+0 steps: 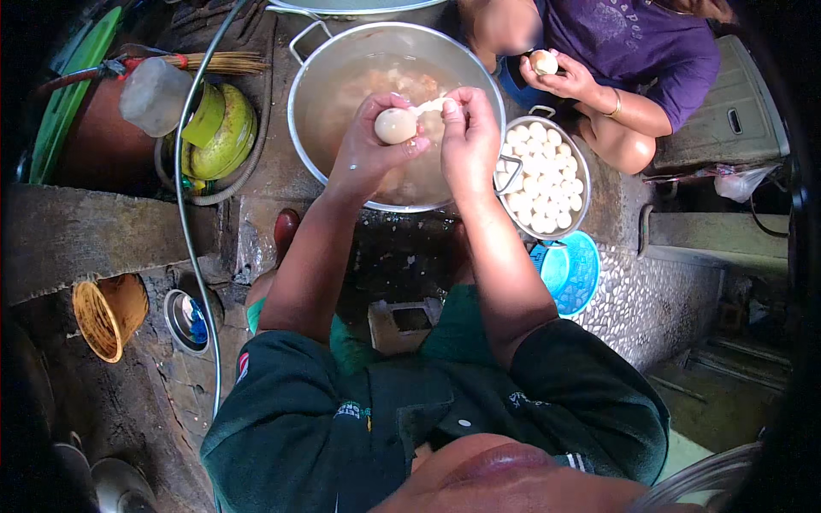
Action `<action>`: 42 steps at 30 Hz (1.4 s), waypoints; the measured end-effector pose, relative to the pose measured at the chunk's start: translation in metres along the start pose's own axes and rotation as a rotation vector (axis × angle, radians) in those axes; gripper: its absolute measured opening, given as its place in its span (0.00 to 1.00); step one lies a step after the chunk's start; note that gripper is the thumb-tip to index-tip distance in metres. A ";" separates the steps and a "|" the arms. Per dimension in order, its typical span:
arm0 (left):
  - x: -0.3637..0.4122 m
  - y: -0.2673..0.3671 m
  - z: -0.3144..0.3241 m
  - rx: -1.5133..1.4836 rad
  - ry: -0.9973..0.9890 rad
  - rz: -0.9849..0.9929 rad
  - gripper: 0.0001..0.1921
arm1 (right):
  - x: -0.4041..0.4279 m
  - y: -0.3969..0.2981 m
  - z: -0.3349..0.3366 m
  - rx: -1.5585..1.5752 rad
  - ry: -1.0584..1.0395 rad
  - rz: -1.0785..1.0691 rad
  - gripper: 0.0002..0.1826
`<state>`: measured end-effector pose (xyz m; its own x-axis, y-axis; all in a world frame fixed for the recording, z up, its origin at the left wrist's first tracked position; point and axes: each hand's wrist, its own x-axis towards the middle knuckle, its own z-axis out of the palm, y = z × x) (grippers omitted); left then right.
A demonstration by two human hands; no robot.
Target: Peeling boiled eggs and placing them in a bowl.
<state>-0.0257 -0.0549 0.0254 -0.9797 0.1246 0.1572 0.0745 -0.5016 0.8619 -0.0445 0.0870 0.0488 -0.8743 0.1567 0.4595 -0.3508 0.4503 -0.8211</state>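
My left hand [377, 144] holds a mostly peeled boiled egg [396, 126] above a large metal pot [301, 151]. Between finger and thumb, my right hand [471, 138] pinches a pale strip of shell or membrane [431, 106] that stretches from the egg. Cloudy water fills much of the pot, with brownish pieces, perhaps shells, beneath my hands. Just right of the pot stands a metal pan [580, 151] full of peeled white eggs [542, 176]. Across from me, another person in a purple shirt holds a partly peeled egg [544, 62] with a brown patch.
A blue plastic basket [584, 276] stands below the pan. At left are a green gas cylinder [221, 144], a hose [186, 192] running lengthwise, a stick broom [224, 62], an orange bucket [131, 314] and a small metal bowl [172, 320]. Another large pot [359, 8] stands beyond.
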 end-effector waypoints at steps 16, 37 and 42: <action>0.003 -0.006 0.006 -0.038 0.120 0.095 0.25 | -0.011 -0.026 0.003 -0.086 -0.114 -0.256 0.08; 0.009 -0.020 -0.006 0.310 0.194 0.333 0.30 | -0.011 -0.023 0.006 0.050 -0.139 -0.123 0.05; 0.009 -0.023 -0.003 0.350 0.154 0.278 0.29 | -0.010 -0.009 0.009 -0.215 -0.123 -0.317 0.06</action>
<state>-0.0363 -0.0447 0.0052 -0.9281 -0.1150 0.3542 0.3700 -0.1761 0.9122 -0.0350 0.0734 0.0487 -0.7721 -0.1196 0.6242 -0.5429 0.6348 -0.5498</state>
